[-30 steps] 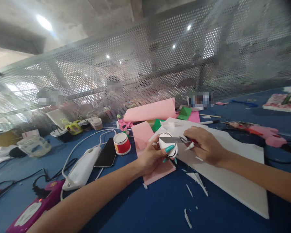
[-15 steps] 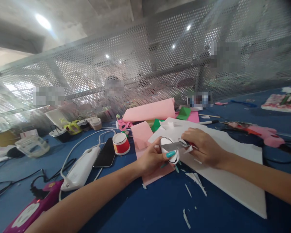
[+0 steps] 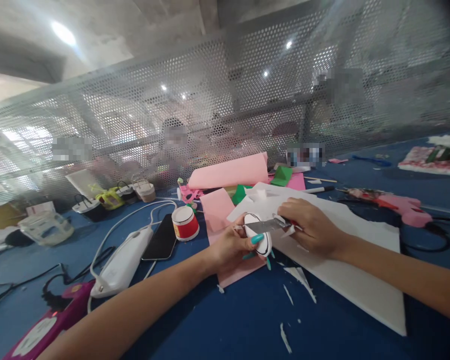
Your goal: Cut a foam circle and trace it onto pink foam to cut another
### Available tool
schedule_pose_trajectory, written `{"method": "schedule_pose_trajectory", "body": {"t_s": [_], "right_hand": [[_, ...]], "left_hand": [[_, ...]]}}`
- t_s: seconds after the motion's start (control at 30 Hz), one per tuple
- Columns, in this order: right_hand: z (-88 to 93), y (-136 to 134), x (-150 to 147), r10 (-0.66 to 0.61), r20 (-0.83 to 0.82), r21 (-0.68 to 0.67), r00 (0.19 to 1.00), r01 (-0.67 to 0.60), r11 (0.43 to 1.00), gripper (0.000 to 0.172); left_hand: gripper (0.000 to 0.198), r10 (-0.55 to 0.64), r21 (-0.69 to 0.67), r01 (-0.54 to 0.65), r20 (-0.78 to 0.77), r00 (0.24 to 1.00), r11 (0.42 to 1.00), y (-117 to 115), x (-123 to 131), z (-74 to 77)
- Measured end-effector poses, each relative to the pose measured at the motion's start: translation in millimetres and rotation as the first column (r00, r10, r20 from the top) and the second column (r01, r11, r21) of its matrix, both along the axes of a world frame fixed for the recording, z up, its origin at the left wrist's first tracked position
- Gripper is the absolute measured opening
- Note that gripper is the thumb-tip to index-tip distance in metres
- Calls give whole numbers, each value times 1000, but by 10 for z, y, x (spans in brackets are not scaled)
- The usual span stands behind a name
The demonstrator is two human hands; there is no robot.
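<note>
In my left hand (image 3: 230,246) is a small rounded piece of white foam (image 3: 263,246) with a black line along it, pinched between thumb and fingers. My right hand (image 3: 309,225) is closed around a utility knife, its handle mostly hidden by the fingers. The wide metal blade (image 3: 264,226) lies across the foam piece, pointing left. A large white foam sheet (image 3: 363,280) lies below my right hand and forearm. Pink paper (image 3: 217,210) is spread under my left hand. Thin white offcuts (image 3: 302,281) lie on the blue table just in front.
Left of my hands are a red-and-white roll (image 3: 185,223), a black phone (image 3: 160,239), a white power strip (image 3: 123,262) and a purple device (image 3: 52,320) with cables. A pink glue gun (image 3: 405,207) lies right. Behind stand a pink roll (image 3: 228,171) and a perforated metal screen (image 3: 135,115).
The view has shifted slightly, so everything sits a little further left. The foam piece is tilted a little more upright, with the blade still across it.
</note>
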State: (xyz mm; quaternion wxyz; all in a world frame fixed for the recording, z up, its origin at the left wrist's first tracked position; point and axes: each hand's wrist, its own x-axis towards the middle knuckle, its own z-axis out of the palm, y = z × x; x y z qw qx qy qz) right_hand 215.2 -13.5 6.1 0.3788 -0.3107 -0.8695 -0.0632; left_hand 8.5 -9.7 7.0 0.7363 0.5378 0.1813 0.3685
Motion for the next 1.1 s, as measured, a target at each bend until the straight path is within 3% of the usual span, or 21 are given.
{"method": "schedule_pose_trajectory", "body": {"t_s": [0.33, 0.5, 0.63, 0.9, 1.1], "right_hand": [[-13, -9, -1, 16, 24, 2, 1000, -16, 1000, 9], [-28, -9, -5, -9, 26, -12, 1000, 9, 1000, 9], [-11, -8, -13, -6, 12, -8, 1000, 6, 1000, 10], [2, -14, -13, 2, 19, -16, 1000, -1, 1000, 9], [-28, -16, -50, -73, 70, -9, 995, 74, 997, 12]], "left_hand": [[45, 22, 48, -20, -45, 999, 999, 20, -6, -105], [43, 51, 63, -44, -115, 992, 997, 3, -12, -87], [47, 37, 10, -37, -77, 996, 999, -13, -5, -42], [43, 30, 35, -28, -39, 999, 999, -16, -11, -60], [39, -72, -30, 68, -203, 976, 997, -131, 40, -114]]}}
